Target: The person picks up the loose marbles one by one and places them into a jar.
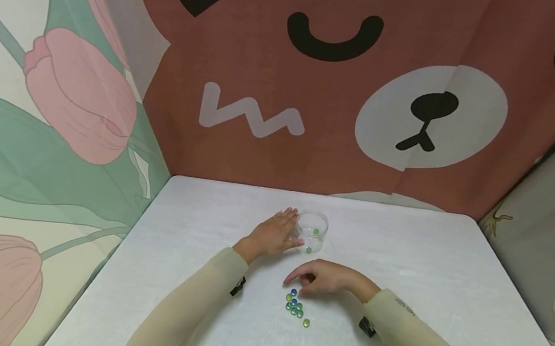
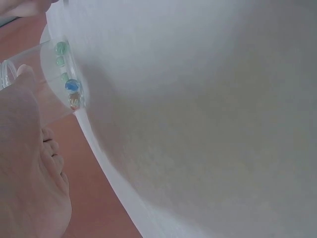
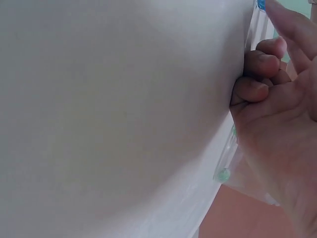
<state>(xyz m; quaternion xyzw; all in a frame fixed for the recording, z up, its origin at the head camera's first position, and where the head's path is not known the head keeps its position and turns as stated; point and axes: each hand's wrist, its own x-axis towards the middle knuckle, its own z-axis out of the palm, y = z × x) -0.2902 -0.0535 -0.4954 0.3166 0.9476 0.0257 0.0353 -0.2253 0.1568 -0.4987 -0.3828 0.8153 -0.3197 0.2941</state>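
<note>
Head view: a clear cup stood on a white surface, toward its far edge and about midway between its left and right edges. Green, blue and orange marbles lay inside it, as the left wrist view showed. The left hand rested against the cup's left side in a wide pose, fingers extended and thumb apart. Farther from the far edge lay a loose cluster of marbles, with one green marble slightly apart. The right hand reached between cluster and cup, its index finger and thumb narrowly separated about a blue marble; whether they pinched it could not be told. In the right wrist view, this hand obstructed much of the cup. A bear-print backdrop rose behind the far edge, tulip-patterned fabric flanked the left edge, and pale cloth the right.
</note>
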